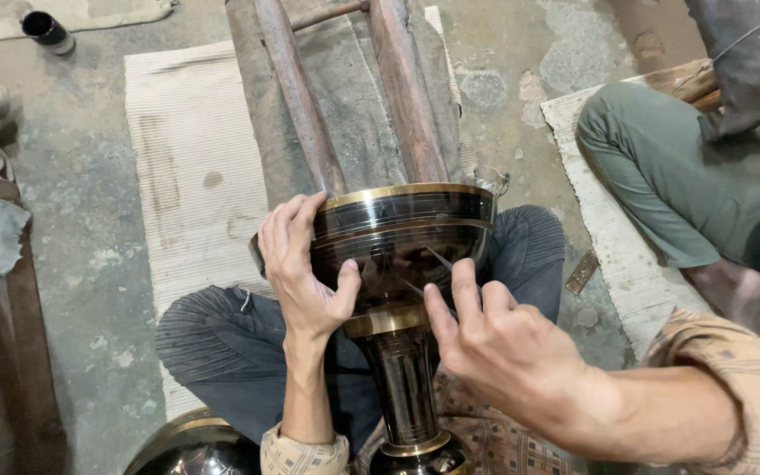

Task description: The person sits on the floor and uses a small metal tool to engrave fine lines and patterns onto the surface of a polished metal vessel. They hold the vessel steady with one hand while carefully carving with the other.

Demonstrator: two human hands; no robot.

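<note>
Two bare hands work on a dark, glossy goblet-shaped vessel point(398, 237) with brass-coloured bands, which lies tilted across the person's crossed legs, its wide bowl pointing away and its narrow stem running back toward the body. Left hand point(303, 268): fingers curled over the bowl's left rim, thumb pressed against the bowl's lower wall, so the bowl sits clasped between thumb and fingers. Right hand point(485, 339): fingertips pressed together around a thin pointed metal tool point(437, 258), its tip touching the dark surface of the bowl just above the brass collar point(386, 321). The bowl's opening faces away from the camera; whether it holds anything cannot be told. A second dark rounded vessel with a brass rim point(193, 444) shows at the lower left edge, near the left forearm. A small black cylindrical container point(47, 31) lies on its side at the upper left, well apart. Beyond the bowl stands a worn wooden block with two rails point(349, 97). Pale ribbed mats point(191, 167) lie on a stained concrete floor point(72, 246). Another person's green-trousered leg point(661, 176) rests on a mat at right.
</note>
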